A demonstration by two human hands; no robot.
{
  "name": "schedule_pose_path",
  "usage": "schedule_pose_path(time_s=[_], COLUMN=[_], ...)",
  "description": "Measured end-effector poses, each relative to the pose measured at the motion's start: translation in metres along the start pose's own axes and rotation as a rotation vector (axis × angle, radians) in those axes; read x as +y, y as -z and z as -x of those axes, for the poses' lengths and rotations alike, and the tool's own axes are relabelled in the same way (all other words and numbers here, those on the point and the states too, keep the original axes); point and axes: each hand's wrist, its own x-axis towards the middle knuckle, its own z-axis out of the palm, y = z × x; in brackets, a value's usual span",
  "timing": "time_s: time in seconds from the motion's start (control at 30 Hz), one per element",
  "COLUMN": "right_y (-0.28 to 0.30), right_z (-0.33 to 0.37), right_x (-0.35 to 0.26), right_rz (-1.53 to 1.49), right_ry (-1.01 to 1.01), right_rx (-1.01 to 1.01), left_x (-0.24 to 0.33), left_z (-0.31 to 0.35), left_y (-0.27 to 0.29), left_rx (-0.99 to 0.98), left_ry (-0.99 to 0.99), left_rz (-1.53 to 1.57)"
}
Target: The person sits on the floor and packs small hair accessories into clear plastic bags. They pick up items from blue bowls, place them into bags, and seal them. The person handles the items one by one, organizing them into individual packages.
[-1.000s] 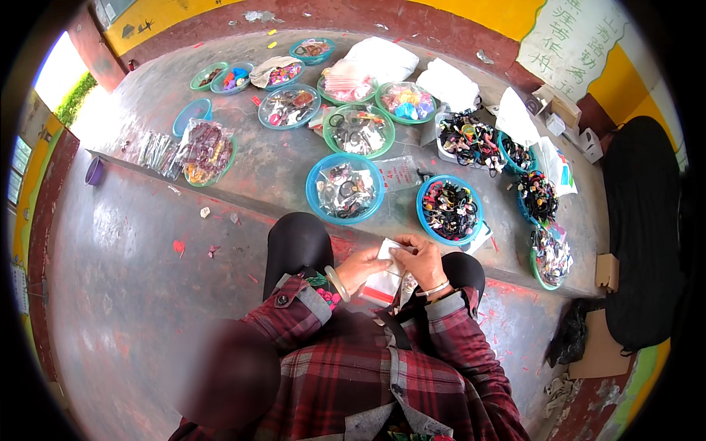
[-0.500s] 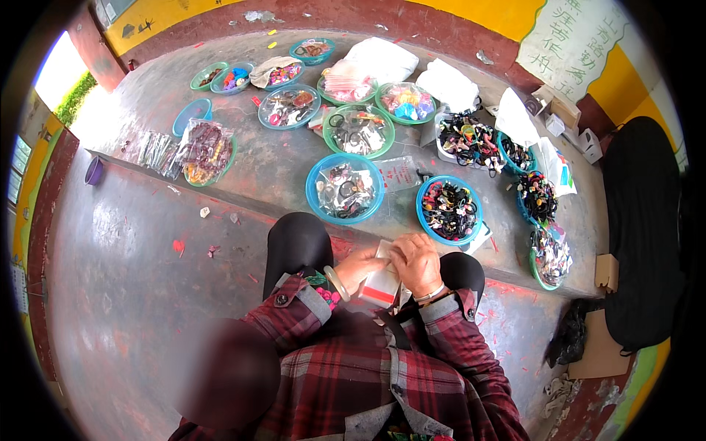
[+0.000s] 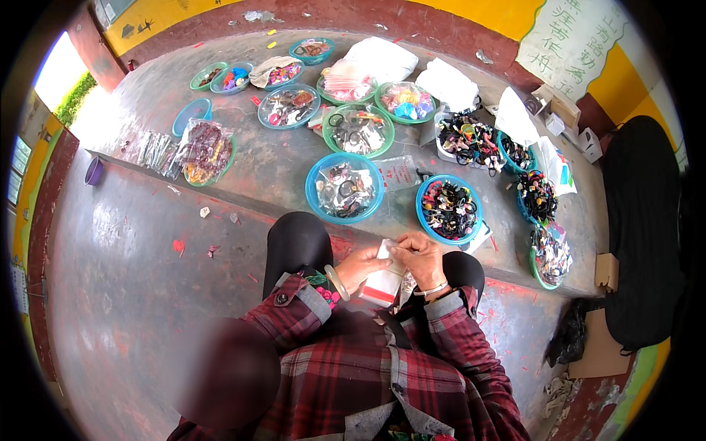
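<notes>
Over my lap, my left hand grips a small whitish plastic bag by its left side. A red band runs across the bag's lower end. My right hand has its thumb and fingers pinched together at the bag's upper right corner. Whether anything small sits between those fingertips is too small to tell. Just past my knees stand a blue basket of bagged hair ties and a blue basket of loose dark hair ties with coloured bits.
More baskets of bagged and loose pieces spread over the raised concrete ledge, among them a green basket. A white tub of dark hair ties stands to the right. Clear bags lie at left. A purple cup stands on the lower floor.
My right hand has shifted slightly right and its fingers have drawn in, so more of the bag's upper part shows. My left hand keeps its hold.
</notes>
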Motion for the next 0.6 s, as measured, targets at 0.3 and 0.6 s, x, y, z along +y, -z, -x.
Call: schedule_pose_path(time_s=[0.3, 0.6], right_y=[0.001, -0.001], right_z=[0.002, 0.004], right_x=[-0.031, -0.033], right_rz=[0.818, 0.901], right_ry=[0.626, 0.791], right_rx=[0.001, -0.018], left_x=[0.003, 0.009], left_z=[0.0, 0.003], left_y=[-0.003, -0.005], left_rx=[0.017, 0.014], left_ry=[0.004, 0.046], left_rz=[0.103, 0.123])
